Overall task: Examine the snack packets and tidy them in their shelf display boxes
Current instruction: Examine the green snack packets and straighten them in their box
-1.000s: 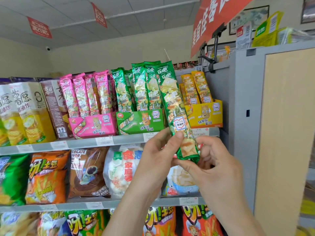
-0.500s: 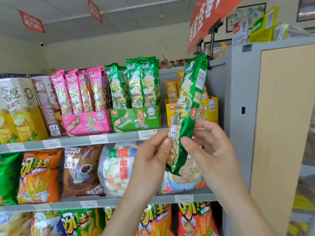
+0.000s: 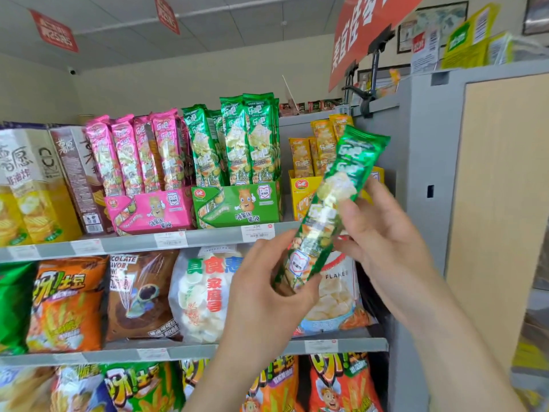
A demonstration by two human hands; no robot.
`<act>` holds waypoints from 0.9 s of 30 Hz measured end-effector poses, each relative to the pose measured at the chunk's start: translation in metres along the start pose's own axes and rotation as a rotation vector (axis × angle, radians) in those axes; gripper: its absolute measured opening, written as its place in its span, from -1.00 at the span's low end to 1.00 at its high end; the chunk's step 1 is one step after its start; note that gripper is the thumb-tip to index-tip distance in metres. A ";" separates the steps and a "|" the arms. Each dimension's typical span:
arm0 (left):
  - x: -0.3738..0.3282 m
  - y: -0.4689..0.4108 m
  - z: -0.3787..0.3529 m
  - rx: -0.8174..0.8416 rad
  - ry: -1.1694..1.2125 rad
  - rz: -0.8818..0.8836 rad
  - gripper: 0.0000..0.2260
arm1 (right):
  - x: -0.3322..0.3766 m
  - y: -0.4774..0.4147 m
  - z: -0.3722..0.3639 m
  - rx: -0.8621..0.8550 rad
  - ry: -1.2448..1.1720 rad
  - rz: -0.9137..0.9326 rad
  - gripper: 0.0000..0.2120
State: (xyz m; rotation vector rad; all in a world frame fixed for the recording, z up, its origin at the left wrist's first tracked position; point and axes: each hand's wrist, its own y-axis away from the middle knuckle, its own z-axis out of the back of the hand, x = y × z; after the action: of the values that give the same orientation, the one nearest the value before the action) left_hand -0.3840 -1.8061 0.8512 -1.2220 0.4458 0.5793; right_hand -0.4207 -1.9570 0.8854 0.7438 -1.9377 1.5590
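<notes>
Well, green packet: out of its box; tilted, top leaning right, held up before the shelves
left hand: thumb and fingers pinch the packet's bottom end
right hand: thumb in front, fingers behind its middle; loose grip
blocked: packet and hands cover part of the yellow box and flakes bag
neighbours: green box just left; pink box beyond; packets upright in both
</notes>
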 end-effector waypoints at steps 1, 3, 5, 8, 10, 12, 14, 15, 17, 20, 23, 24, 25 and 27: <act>0.002 0.001 -0.002 -0.025 -0.115 -0.063 -0.49 | 0.002 -0.004 -0.003 -0.037 0.047 0.049 -0.57; 0.007 0.002 -0.005 -0.038 -0.297 -0.142 -0.45 | 0.004 -0.012 -0.008 -0.130 0.105 0.144 -0.59; 0.011 0.004 -0.006 0.008 -0.353 -0.148 -0.37 | 0.003 -0.016 -0.011 -0.160 0.122 0.194 -0.64; 0.014 0.006 -0.004 0.132 -0.256 -0.136 -0.34 | 0.002 -0.020 -0.011 -0.123 0.077 0.173 -0.76; 0.012 0.003 0.000 0.213 -0.076 -0.087 -0.41 | 0.002 -0.023 -0.009 -0.100 0.027 0.147 -0.80; 0.010 -0.003 0.003 0.233 0.062 -0.106 -0.51 | 0.002 -0.027 -0.008 -0.080 -0.022 0.127 -0.82; 0.009 -0.011 0.005 0.217 0.108 -0.140 -0.58 | 0.003 -0.031 -0.009 -0.079 -0.029 0.113 -0.86; 0.009 -0.013 0.005 0.208 0.109 -0.149 -0.59 | 0.004 -0.032 -0.009 -0.081 -0.005 0.110 -0.89; 0.013 -0.016 0.004 0.183 0.093 -0.157 -0.59 | 0.008 -0.039 -0.012 -0.091 0.107 0.130 -0.75; 0.014 -0.021 0.004 0.141 0.127 -0.139 -0.58 | 0.015 -0.056 -0.018 -0.045 0.310 0.191 -0.71; 0.014 -0.039 0.015 0.090 0.142 -0.178 -0.64 | 0.020 -0.076 -0.027 0.004 0.411 0.301 -0.92; 0.013 -0.047 0.019 0.078 0.120 -0.191 -0.68 | 0.021 -0.084 -0.031 0.011 0.428 0.356 -0.92; 0.011 -0.055 0.025 0.071 0.107 -0.212 -0.72 | 0.022 -0.091 -0.034 0.008 0.445 0.405 -0.90; 0.007 -0.073 0.035 0.065 0.104 -0.267 -0.79 | 0.028 -0.107 -0.041 0.000 0.487 0.464 -0.95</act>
State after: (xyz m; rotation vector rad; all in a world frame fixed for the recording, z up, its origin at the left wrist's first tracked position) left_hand -0.3320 -1.7884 0.9112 -1.2288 0.3775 0.2723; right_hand -0.3617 -1.9388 0.9857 -0.1094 -1.8022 1.7917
